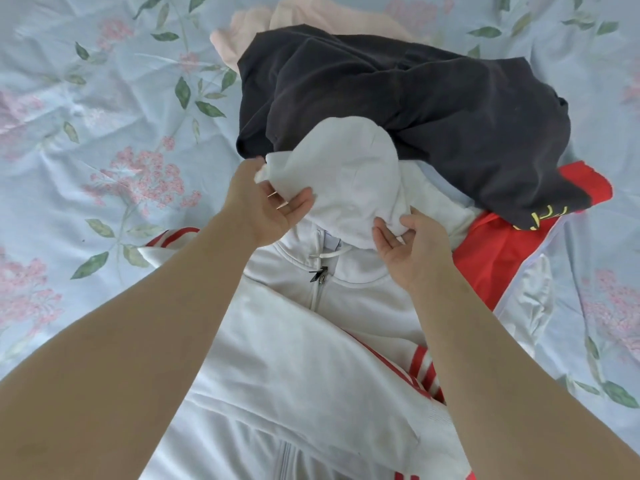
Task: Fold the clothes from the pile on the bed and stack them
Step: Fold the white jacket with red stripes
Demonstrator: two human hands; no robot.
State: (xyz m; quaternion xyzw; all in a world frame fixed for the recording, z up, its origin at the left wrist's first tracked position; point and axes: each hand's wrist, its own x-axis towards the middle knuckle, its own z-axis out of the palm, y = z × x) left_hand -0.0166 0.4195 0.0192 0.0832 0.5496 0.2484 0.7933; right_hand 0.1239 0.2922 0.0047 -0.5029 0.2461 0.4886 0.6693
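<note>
A white zip-up hooded jacket point(277, 348) with red stripes lies flat on the bed in front of me, one sleeve folded across its chest. Its white hood point(349, 174) is lifted off the bed. My left hand point(263, 206) pinches the hood's left edge, thumb on top and fingers underneath. My right hand point(412, 247) grips the hood's right lower edge near the collar. Beyond the hood lies the pile: a black garment point(415, 109), a pale pink garment point(311, 19) behind it, and a red garment point(502, 258) at the right.
The bed is covered by a light blue sheet point(86, 133) printed with pink flowers and green leaves. Open sheet spreads to the left and to the far right of the clothes.
</note>
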